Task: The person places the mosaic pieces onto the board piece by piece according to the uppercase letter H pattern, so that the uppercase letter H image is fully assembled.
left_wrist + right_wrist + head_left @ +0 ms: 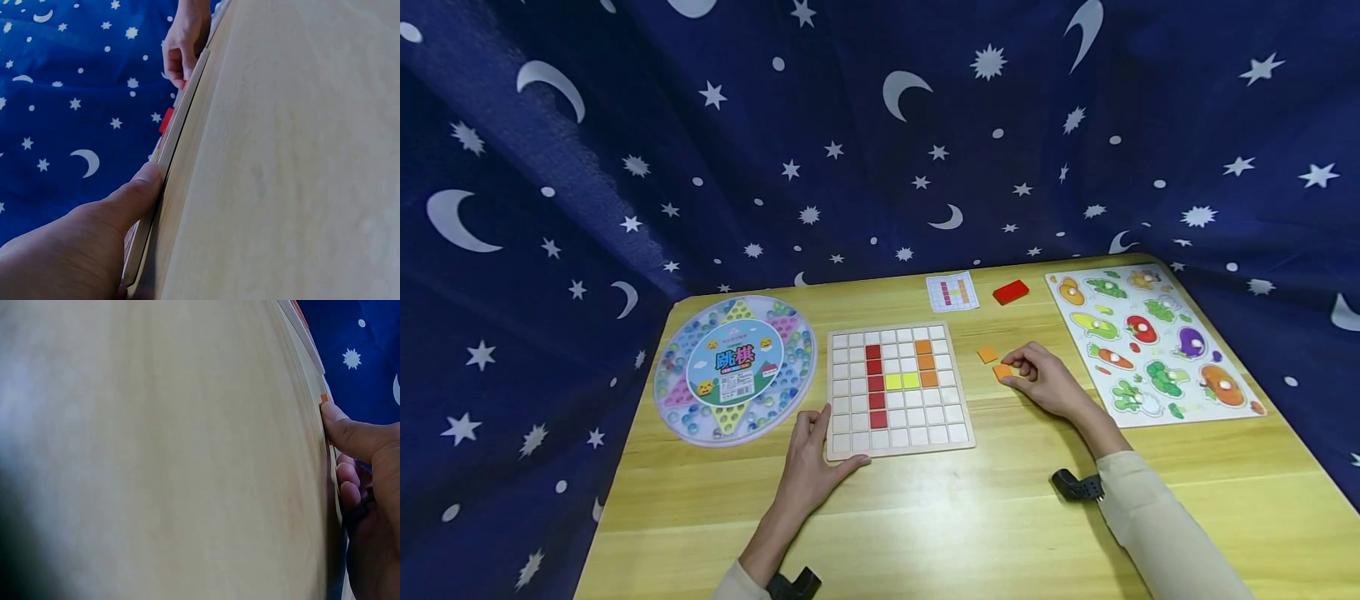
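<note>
A square wooden grid board (900,392) with white cells lies mid-table. It bears a column of several red tiles (876,381), two yellow tiles (902,381) and three orange tiles (927,362). My left hand (811,458) rests at the board's near left corner, thumb along the front edge, fingers by the left side; the left wrist view shows the thumb (134,194) touching the rim. To the board's right, my right hand (1045,379) pinches an orange tile (1002,372) at the table surface. Beside it lies another loose orange tile (987,355).
Behind the board are a small pattern card (952,292) and a red block (1011,292). A round Chinese checkers set (735,371) lies left of the board. On the right is a vegetable peg puzzle (1150,346). A star-and-moon cloth (880,167) hangs behind the table.
</note>
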`<state>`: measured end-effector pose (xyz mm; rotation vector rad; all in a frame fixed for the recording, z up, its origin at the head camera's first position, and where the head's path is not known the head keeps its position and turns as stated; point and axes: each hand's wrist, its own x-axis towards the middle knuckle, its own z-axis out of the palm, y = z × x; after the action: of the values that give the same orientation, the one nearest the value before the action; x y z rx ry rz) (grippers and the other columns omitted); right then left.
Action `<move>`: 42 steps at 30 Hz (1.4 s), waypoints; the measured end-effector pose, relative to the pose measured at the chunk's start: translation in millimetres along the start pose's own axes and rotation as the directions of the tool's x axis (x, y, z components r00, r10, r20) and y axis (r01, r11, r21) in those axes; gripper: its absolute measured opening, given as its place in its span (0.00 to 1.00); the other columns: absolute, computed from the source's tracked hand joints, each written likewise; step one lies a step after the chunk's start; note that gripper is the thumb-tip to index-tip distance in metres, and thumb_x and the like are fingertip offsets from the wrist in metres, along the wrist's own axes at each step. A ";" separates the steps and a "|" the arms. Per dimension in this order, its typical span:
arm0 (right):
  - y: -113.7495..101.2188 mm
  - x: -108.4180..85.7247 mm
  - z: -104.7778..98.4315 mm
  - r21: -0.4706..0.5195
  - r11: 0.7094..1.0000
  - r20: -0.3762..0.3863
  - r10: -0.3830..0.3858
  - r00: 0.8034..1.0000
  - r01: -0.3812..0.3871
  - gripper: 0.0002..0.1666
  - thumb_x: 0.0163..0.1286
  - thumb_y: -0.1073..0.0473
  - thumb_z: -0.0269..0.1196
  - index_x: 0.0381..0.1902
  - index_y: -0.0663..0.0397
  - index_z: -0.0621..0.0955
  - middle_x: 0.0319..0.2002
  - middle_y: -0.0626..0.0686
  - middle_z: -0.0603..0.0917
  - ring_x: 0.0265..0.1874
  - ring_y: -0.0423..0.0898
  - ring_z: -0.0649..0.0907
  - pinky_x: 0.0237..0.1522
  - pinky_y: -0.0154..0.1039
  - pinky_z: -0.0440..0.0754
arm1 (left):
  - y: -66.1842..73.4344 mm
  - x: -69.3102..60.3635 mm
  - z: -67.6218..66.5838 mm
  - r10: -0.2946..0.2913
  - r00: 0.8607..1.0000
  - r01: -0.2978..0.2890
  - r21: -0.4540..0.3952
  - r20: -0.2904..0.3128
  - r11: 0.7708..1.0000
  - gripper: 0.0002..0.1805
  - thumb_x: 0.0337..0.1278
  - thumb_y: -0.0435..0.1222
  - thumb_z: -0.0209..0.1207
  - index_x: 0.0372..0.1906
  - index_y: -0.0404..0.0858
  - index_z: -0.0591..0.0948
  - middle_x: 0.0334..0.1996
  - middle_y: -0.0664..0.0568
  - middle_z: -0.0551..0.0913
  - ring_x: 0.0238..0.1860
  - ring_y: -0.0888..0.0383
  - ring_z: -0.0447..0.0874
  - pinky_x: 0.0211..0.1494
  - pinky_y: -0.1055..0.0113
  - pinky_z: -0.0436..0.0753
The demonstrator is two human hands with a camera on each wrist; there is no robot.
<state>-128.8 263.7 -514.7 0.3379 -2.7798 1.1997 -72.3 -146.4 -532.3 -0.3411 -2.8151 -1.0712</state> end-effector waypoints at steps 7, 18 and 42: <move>0.6 0.0 0.2 -0.008 1.000 0.000 0.019 1.000 -0.019 0.12 0.61 0.62 0.70 0.42 0.59 0.82 0.32 0.53 0.74 0.29 0.44 0.70 0.32 0.29 0.66 | -0.6 -0.2 0.2 0.000 1.000 0.000 -0.002 0.001 1.000 0.59 0.34 0.57 0.77 0.71 0.31 0.66 0.47 0.47 0.67 0.44 0.58 0.65 0.48 0.60 0.73; 0.8 -0.2 0.4 -0.018 0.999 0.008 0.032 0.999 -0.032 0.12 0.61 0.62 0.71 0.42 0.57 0.82 0.33 0.52 0.74 0.30 0.43 0.71 0.33 0.30 0.68 | -0.7 -0.3 -0.3 0.004 1.000 -0.004 -0.003 0.005 1.000 0.59 0.34 0.56 0.77 0.71 0.31 0.65 0.47 0.48 0.67 0.44 0.59 0.65 0.47 0.61 0.72; -17.7 4.5 18.5 -0.013 0.998 -0.050 -0.063 0.997 0.063 0.15 0.57 0.61 0.73 0.41 0.55 0.81 0.32 0.50 0.79 0.27 0.42 0.73 0.31 0.31 0.71 | 0.1 -0.8 -0.3 0.003 1.000 -0.003 -0.001 0.000 1.000 0.58 0.34 0.57 0.76 0.71 0.30 0.66 0.46 0.47 0.67 0.43 0.58 0.65 0.47 0.61 0.73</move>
<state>-128.9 237.8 -514.1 0.3854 -2.7107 1.1610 -71.5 -146.7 -532.2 -0.3447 -2.8133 -1.0720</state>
